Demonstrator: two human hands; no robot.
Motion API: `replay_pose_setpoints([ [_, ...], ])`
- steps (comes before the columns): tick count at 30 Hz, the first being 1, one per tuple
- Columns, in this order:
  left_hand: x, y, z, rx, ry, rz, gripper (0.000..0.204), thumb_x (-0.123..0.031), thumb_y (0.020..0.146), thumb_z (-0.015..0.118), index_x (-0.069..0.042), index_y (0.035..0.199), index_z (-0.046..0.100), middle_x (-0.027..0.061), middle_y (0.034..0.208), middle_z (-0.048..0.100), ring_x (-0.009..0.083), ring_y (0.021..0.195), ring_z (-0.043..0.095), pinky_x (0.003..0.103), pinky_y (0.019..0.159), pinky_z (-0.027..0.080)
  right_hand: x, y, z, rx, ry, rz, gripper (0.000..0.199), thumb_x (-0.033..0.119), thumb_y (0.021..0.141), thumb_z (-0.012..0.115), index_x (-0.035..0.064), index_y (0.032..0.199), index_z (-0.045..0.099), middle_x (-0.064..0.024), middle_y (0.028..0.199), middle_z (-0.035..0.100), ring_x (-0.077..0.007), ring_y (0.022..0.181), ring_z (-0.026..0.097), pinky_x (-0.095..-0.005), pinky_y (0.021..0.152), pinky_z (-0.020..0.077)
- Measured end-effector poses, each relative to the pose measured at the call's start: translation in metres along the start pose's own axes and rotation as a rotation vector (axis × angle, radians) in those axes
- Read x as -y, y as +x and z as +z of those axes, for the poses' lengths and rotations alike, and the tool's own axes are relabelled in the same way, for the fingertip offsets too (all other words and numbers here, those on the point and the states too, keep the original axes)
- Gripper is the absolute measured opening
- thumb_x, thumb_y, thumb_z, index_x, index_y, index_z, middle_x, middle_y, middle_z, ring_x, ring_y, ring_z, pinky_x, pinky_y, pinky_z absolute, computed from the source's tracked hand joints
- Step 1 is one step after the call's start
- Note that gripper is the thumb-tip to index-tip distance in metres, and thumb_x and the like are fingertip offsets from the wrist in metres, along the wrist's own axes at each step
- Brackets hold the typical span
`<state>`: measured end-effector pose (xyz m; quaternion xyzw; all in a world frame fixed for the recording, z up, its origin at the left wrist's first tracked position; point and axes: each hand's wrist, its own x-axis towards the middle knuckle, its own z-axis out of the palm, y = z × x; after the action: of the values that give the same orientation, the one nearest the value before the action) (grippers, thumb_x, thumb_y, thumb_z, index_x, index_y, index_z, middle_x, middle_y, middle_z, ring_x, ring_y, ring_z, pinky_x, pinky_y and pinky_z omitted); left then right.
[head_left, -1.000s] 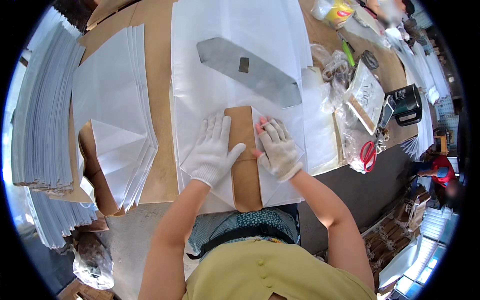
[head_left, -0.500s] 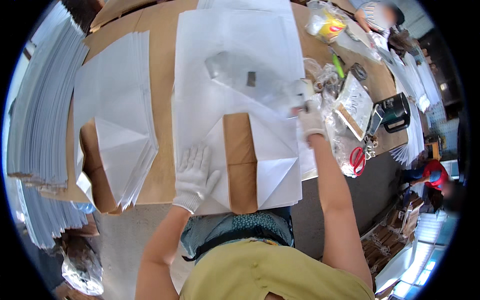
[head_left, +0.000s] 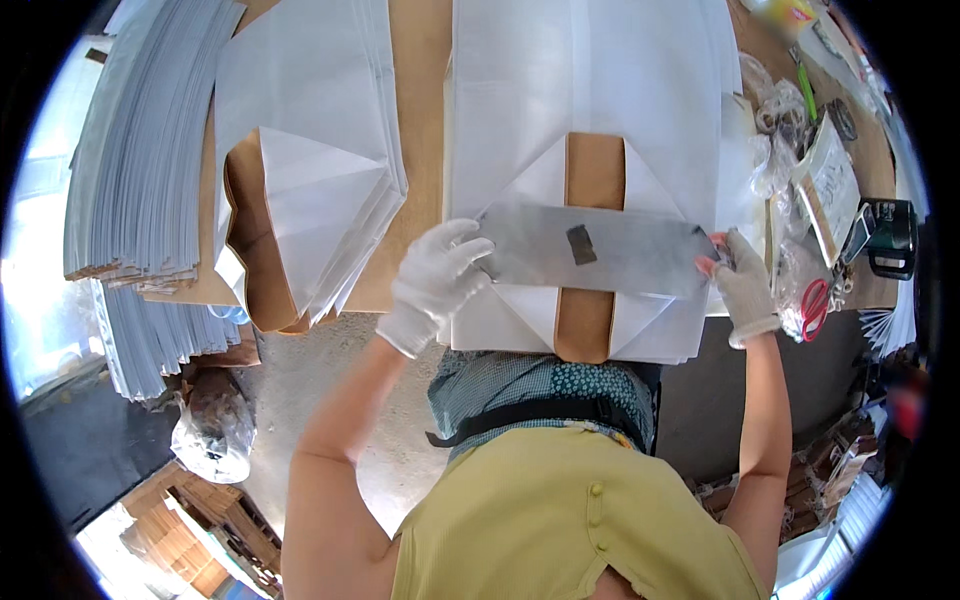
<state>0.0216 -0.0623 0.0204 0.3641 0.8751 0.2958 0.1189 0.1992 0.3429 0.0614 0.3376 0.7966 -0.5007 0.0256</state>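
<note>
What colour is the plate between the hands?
The plate is grey, with a dark patch; see the head view.

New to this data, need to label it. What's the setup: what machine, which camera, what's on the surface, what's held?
No machine here: a person works with two gloved hands. The view comes from the left of two fisheye cameras worn on the head, looking down, so straight edges bend and the rim is black. Picture left is the person's left.

On the brown table, white paper with a folded-open end and brown strip lies in front of the person. More folded paper and a tall stack are to the left; red scissors and a dark mug to the right.

The right hand holds one end of a grey plate over the strip. The left hand is at the other end; its grip is unclear.
</note>
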Motion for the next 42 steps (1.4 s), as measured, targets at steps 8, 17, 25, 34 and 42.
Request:
replay_pose_setpoints([
  [8,0.025,0.020,-0.016,0.045,-0.087,0.274,0.029,-0.018,0.071,0.091,-0.007,0.093,0.076,0.0092,0.107,0.073,0.0295,0.096,0.072,0.041,0.083,0.059,-0.021,0.015,0.023,-0.137,-0.227,-0.061,0.030,0.010,0.084,0.079,0.0005,0.112,0.072,-0.0137,0.106,0.072,-0.0255,0.096,0.068,-0.0381,0.085,0.0545],
  [17,-0.045,0.023,-0.007,0.091,0.368,0.492,0.028,-0.016,0.073,0.077,-0.008,0.098,0.069,0.0057,0.094,0.064,0.0274,0.097,0.066,0.040,0.085,0.054,0.036,0.051,0.025,0.079,-1.032,-0.374,0.031,0.016,0.077,0.083,0.0114,0.101,0.064,-0.0124,0.095,0.072,-0.0377,0.098,0.068,-0.0498,0.084,0.0508],
  [25,-0.044,0.035,0.037,0.136,0.367,0.470,0.013,-0.017,0.072,0.072,-0.013,0.080,0.062,0.0045,0.082,0.058,0.0263,0.082,0.060,0.040,0.077,0.047,0.023,0.046,0.015,0.313,-0.657,-0.198,0.039,0.005,0.078,0.082,0.0095,0.112,0.063,-0.0112,0.116,0.069,-0.0355,0.112,0.067,-0.0459,0.094,0.0540],
  [34,-0.048,0.025,0.046,-0.025,-0.097,0.153,0.020,-0.012,0.072,0.083,-0.009,0.083,0.067,0.0067,0.085,0.063,0.0313,0.087,0.061,0.044,0.081,0.045,0.014,-0.012,0.027,0.126,-0.807,-0.584,0.049,0.023,0.065,0.095,0.0139,0.106,0.069,-0.0073,0.126,0.066,-0.0344,0.120,0.064,-0.0442,0.100,0.0534],
  [42,-0.071,0.064,0.026,-0.215,0.169,-0.111,0.041,-0.024,0.068,0.085,-0.011,0.106,0.075,0.0156,0.104,0.064,0.0359,0.106,0.060,0.046,0.094,0.050,0.042,0.014,0.042,0.149,-0.899,-0.418,0.070,0.027,0.064,0.095,0.0155,0.127,0.065,-0.0095,0.142,0.059,-0.0355,0.134,0.057,-0.0463,0.110,0.0483],
])
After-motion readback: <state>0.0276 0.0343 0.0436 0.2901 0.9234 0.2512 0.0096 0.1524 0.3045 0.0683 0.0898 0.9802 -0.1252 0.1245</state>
